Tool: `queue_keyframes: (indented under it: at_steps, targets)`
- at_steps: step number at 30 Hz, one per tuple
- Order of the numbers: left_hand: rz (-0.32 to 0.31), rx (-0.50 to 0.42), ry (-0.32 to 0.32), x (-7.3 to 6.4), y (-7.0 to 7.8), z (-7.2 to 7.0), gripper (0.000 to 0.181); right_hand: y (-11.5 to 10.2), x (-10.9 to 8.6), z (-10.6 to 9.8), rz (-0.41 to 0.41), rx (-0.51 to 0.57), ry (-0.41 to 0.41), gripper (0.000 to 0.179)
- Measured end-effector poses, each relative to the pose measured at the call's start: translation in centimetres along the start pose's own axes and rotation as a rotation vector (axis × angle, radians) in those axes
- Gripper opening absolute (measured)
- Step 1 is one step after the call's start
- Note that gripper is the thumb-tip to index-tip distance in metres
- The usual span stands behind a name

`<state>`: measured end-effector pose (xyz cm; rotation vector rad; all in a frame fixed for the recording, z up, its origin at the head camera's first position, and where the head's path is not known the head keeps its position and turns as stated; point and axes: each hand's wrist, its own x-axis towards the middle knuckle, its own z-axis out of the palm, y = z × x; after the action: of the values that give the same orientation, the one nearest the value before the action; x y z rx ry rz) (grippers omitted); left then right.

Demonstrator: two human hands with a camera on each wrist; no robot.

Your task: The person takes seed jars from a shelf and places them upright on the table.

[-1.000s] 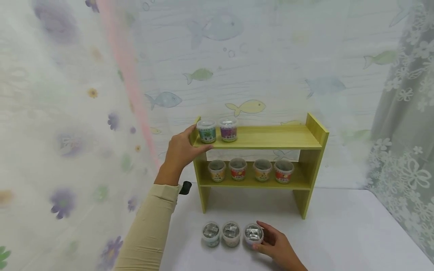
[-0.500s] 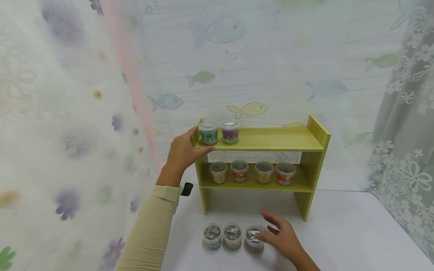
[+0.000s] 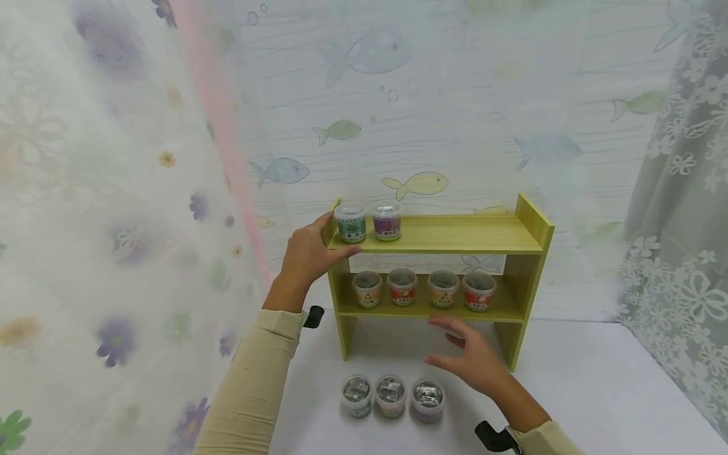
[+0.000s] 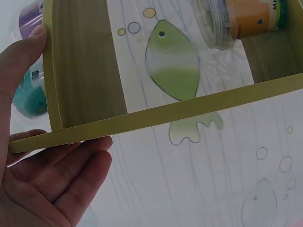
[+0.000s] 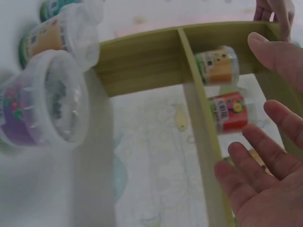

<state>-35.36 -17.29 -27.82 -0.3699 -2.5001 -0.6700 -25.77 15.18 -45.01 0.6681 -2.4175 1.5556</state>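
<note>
My left hand (image 3: 309,256) grips the upper left corner of a small yellow wooden shelf (image 3: 461,232). The thumb lies along the top board's front edge, while the other fingers are at the side panel (image 4: 156,114). Just beside this hand, a green-labelled tub (image 3: 351,226) and a purple-labelled tub (image 3: 387,222) stand on the top board. My right hand (image 3: 469,357) hovers in front of the lower board, fingers spread and holding nothing. Below it on the table stands a purple-labelled tub (image 3: 428,401) with a silvery top, apart from the fingers.
Two more tubs, one bluish (image 3: 357,397) and one pale (image 3: 390,397), stand left of the purple one. Several orange- and red-labelled tubs, such as a red one (image 3: 479,292), line the lower board. A patterned curtain (image 3: 432,114) hangs behind the shelf.
My right hand has let go of the purple-labelled tub on the table and risen away toward the shelf. The left hand keeps its grip on the shelf.
</note>
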Motion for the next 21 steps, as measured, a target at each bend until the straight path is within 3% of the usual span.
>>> queue_keyframes:
  at_steps: [13, 21]
  targets:
    - [-0.018, 0.002, -0.002, 0.1, 0.5, 0.0, 0.107, -3.6, 3.3, -1.5, -0.163, -0.142, 0.065, 0.064]
    - [-0.003, 0.016, 0.009, 0.0, 0.2, 0.0, 0.107, -5.0, 4.9, -2.2, -0.207, -0.156, 0.07, 0.065]
